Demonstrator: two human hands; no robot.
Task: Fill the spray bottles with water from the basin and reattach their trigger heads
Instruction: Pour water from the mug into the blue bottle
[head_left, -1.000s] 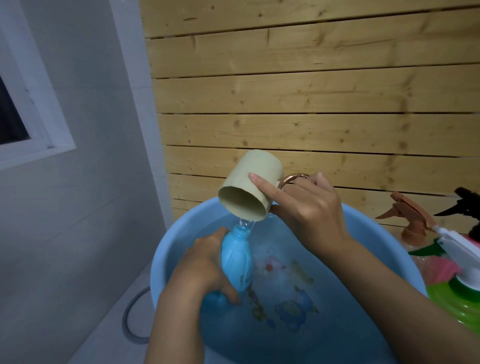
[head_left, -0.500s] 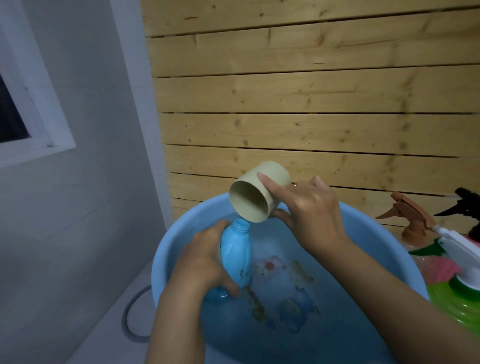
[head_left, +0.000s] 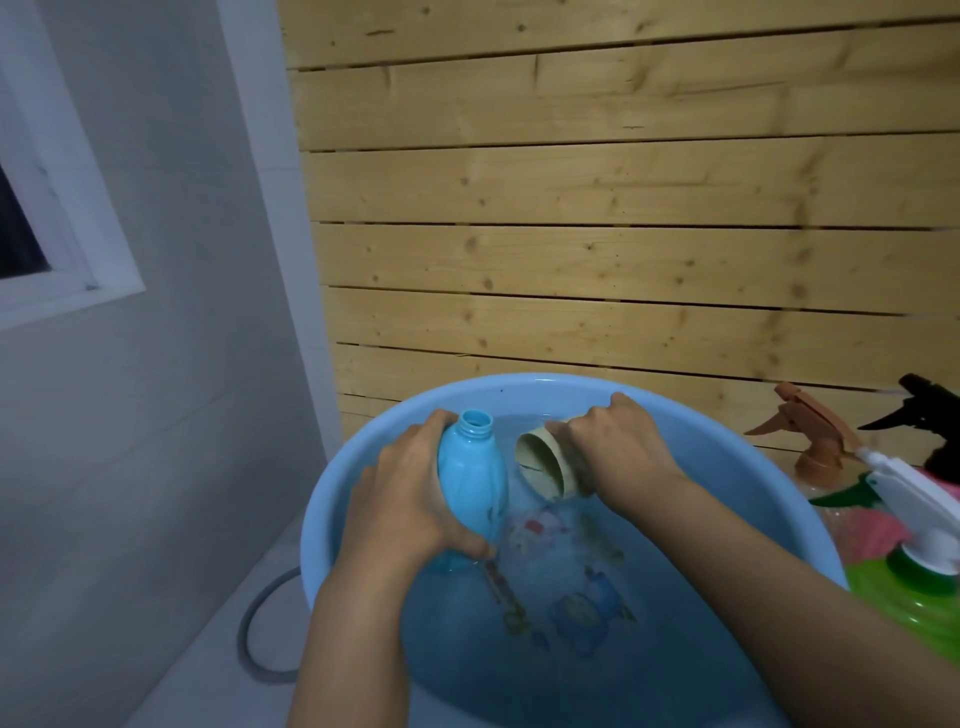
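A round blue basin (head_left: 363, 467) holds water, with cartoon prints showing on its bottom. My left hand (head_left: 400, 504) grips a light blue bottle (head_left: 472, 478) that has no trigger head; its open neck points up and its base sits in the water. My right hand (head_left: 613, 447) holds a beige cup (head_left: 545, 462) on its side, dipped into the water just right of the bottle, mouth facing me.
At the right edge stand a brown trigger head (head_left: 800, 431), a black trigger head (head_left: 930, 415), and a white trigger head (head_left: 914, 493) on a green bottle (head_left: 919, 603). A wooden slat wall rises behind the basin. A grey hose (head_left: 254, 639) lies on the floor to the left.
My right hand has brought the cup down from above the bottle's neck into the basin water. Pouring has stopped. The bottle stays in my left hand.
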